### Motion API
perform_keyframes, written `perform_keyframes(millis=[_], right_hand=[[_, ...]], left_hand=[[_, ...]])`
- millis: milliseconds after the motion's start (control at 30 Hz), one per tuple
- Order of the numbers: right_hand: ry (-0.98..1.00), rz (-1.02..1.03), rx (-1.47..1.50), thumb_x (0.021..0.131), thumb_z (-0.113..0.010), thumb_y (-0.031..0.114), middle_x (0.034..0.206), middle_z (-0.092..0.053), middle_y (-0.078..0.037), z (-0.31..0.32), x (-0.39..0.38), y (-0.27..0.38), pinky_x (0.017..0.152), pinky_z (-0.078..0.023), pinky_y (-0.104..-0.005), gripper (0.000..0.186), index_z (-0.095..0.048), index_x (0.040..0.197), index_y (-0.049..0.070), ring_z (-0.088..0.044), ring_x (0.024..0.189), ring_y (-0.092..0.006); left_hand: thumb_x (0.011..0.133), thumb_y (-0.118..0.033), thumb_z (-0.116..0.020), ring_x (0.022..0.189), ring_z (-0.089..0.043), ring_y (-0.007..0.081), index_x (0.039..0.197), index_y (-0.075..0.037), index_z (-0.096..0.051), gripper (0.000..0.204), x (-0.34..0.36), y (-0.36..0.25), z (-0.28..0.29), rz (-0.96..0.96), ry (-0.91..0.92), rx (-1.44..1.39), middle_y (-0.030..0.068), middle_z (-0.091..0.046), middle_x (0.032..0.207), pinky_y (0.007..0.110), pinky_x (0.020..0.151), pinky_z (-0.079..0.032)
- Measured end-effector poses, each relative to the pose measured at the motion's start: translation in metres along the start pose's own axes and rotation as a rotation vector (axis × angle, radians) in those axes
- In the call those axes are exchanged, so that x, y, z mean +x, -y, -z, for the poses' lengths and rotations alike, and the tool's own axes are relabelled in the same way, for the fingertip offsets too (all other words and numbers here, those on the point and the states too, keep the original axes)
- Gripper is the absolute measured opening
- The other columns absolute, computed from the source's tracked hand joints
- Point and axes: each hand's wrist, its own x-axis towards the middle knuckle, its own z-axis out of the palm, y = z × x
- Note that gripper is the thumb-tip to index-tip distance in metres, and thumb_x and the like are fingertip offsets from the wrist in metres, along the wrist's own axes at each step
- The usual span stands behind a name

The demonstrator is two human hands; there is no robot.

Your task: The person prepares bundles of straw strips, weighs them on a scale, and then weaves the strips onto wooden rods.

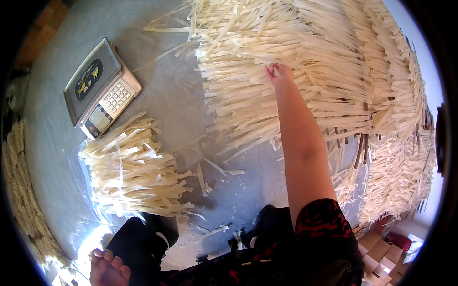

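My right hand (pixel 279 74) reaches out over a big spread of pale flat noodles (pixel 238 86), which look dried and lie in overlapping rows. Its fingers are closed in a pinch at the noodles' surface, with a thin strip running beside the fingertips. Whatever is between them is too small to make out. Low at the left, my left hand (pixel 109 269) is raised near my knee, fingers loosely bent and slightly apart, with nothing visible in it. A bundle of the same noodles (pixel 133 171) lies on clear plastic film (pixel 83 183) in front of my left leg.
A digital scale (pixel 102 88) with a dark tray and keypad stands beyond the bundle. Broken noodle bits (pixel 202 181) are scattered over the grey floor (pixel 167 90). More noodles (pixel 396 176) with dark sticks are heaped at right. Cardboard boxes (pixel 381 255) stand at lower right.
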Motion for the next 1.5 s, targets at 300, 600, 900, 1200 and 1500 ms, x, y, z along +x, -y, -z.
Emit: perform_keyframes(millis=[300, 600, 900, 1200, 1500], right_hand=[[0.194, 0.0, -0.303, 0.088, -0.051, 0.007, 0.06, -0.046, -0.002, 0.016, -0.017, -0.031, 0.063, -0.053, -0.0321, 0.01, -0.052, 0.078, 0.006, -0.042, 0.05, -0.0122], [-0.062, 0.353, -1.077, 0.08, -0.062, 0.015, 0.068, -0.061, -0.007, 0.028, -0.011, -0.05, 0.05, -0.051, -0.0331, 0.013, -0.065, 0.086, 0.005, -0.058, 0.055, -0.0183], [0.159, 0.673, -1.578, 0.08, -0.057, 0.018, 0.089, -0.067, -0.011, 0.045, -0.02, -0.022, 0.074, -0.05, -0.0374, 0.013, -0.066, 0.087, 0.011, -0.063, 0.088, -0.0307], [0.493, 0.917, -2.257, 0.084, -0.049, 0.018, 0.091, -0.067, -0.011, -0.003, -0.017, -0.008, 0.074, -0.051, -0.0399, 0.019, -0.066, 0.09, 0.012, -0.063, 0.088, -0.0318], [0.512, 0.951, -1.817, 0.089, -0.048, 0.029, 0.069, -0.061, -0.014, 0.013, -0.013, -0.017, 0.06, -0.05, -0.0395, 0.03, -0.061, 0.082, 0.003, -0.061, 0.067, -0.0286]], left_hand=[[0.095, -0.008, -0.047, 0.091, -0.043, 0.0201, 0.108, -0.008, -0.048, 0.013, 0.001, 0.0, -0.004, -0.004, -0.007, 0.041, 0.0067, -0.045, 0.1, 0.034, 0.081, -0.041], [0.094, -0.008, -0.047, 0.092, -0.043, 0.0202, 0.107, -0.009, -0.049, 0.013, -0.001, 0.0, -0.005, 0.001, -0.038, 0.062, 0.0066, -0.045, 0.1, 0.034, 0.081, -0.04], [0.094, -0.007, -0.047, 0.092, -0.044, 0.0204, 0.108, -0.008, -0.049, 0.014, 0.0, 0.0, -0.008, 0.009, -0.031, 0.046, 0.0071, -0.046, 0.102, 0.035, 0.081, -0.041], [0.094, -0.007, -0.048, 0.092, -0.045, 0.0206, 0.109, -0.008, -0.049, 0.015, 0.001, 0.001, -0.009, -0.009, -0.063, 0.084, 0.0066, -0.047, 0.1, 0.035, 0.082, -0.041], [0.094, -0.009, -0.048, 0.09, -0.044, 0.0196, 0.105, -0.009, -0.049, 0.011, 0.001, 0.002, -0.011, -0.004, -0.096, 0.078, 0.0065, -0.046, 0.1, 0.034, 0.079, -0.041]])
